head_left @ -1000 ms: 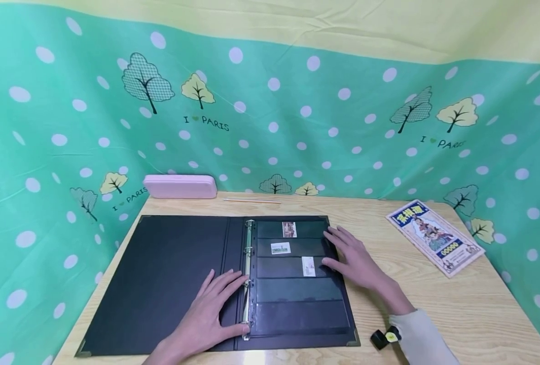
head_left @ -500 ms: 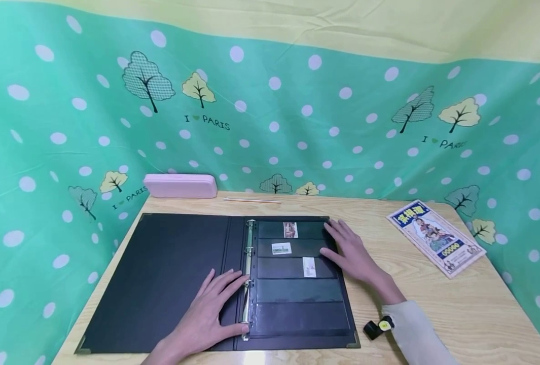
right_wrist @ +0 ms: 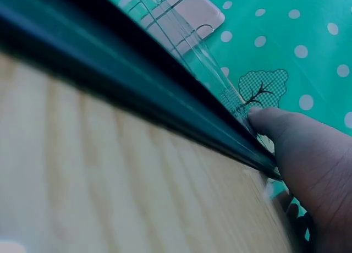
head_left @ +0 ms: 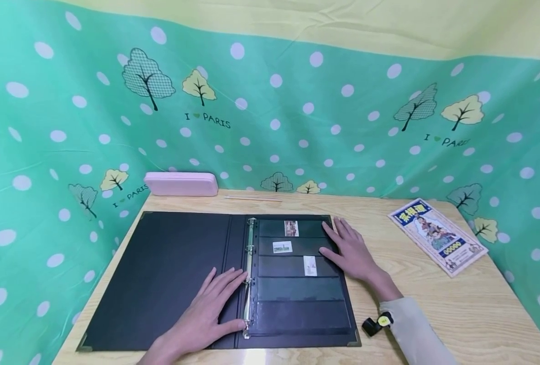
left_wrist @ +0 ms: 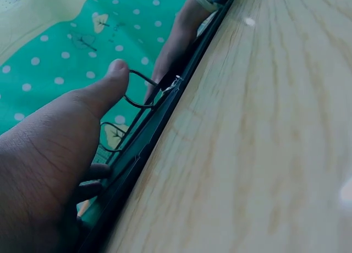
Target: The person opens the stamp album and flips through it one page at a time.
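A black ring binder [head_left: 169,274] lies spread flat on the table, a stamp page with clear pocket strips [head_left: 301,317] on its right side. That page holds a reddish stamp [head_left: 291,228], a green-and-white stamp [head_left: 282,247] and a pale stamp [head_left: 310,265]. My left hand [head_left: 210,309] rests near the spine, its fingers extended toward the metal rings [head_left: 249,279]; in the left wrist view the thumb [left_wrist: 110,88] is beside one ring. On the binder's upper right edge lies my right hand [head_left: 352,251], fingers spread, its thumb [right_wrist: 264,116] at the page edge.
A pink case [head_left: 180,184] stands at the back left, with a thin stick [head_left: 253,198] beside it. Toward the right lies a printed booklet [head_left: 437,236]. A polka-dot cloth [head_left: 270,101] hangs behind the wooden table [head_left: 434,314].
My right hand has shifted slightly up and left along the binder's edge, and its forearm has swung left. My left hand has hardly moved. The stamps keep their places.
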The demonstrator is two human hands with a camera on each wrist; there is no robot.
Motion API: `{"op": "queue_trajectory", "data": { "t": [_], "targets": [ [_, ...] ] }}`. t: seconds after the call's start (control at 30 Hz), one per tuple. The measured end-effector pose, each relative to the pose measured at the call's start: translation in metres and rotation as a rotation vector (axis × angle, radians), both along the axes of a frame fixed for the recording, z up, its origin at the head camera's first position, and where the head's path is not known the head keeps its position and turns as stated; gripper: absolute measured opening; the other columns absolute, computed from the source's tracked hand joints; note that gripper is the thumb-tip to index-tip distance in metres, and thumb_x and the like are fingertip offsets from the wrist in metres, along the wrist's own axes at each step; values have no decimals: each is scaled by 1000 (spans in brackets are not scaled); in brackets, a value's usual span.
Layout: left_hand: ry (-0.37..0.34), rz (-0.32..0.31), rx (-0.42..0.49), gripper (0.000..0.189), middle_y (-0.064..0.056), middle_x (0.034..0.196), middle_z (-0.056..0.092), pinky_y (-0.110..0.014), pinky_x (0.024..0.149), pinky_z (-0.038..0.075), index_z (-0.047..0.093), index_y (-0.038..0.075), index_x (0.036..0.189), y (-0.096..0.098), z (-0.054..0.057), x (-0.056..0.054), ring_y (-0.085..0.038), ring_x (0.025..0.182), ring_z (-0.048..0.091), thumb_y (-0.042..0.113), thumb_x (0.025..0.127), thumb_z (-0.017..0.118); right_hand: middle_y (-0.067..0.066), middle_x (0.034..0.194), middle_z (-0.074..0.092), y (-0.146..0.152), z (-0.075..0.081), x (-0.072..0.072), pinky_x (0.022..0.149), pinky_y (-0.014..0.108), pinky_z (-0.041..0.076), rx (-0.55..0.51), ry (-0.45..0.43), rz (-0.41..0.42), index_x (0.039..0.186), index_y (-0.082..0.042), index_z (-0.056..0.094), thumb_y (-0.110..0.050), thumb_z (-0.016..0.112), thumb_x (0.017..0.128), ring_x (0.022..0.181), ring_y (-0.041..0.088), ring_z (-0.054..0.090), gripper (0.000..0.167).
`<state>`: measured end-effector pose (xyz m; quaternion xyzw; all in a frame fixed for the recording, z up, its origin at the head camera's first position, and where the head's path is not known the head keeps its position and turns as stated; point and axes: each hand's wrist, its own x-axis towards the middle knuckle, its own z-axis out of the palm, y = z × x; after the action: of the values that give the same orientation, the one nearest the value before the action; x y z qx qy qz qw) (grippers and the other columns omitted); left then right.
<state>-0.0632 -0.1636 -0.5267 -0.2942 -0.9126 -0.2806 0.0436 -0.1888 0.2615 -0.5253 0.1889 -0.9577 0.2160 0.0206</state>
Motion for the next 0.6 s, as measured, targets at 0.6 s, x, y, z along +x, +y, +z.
{"op": "queue_trajectory", "data": {
  "t": [0.6],
  "targets": [
    [23,-16,14,85,-4,171,49,-33,135,-5,43,21,172,-1,0,0,-33,158,45,64,103,69,26,179,25,-3,6,3,129,73,18,-45,-8,22,168,-7,47,-43,71,108,167,51,17,74]
  ]
}}
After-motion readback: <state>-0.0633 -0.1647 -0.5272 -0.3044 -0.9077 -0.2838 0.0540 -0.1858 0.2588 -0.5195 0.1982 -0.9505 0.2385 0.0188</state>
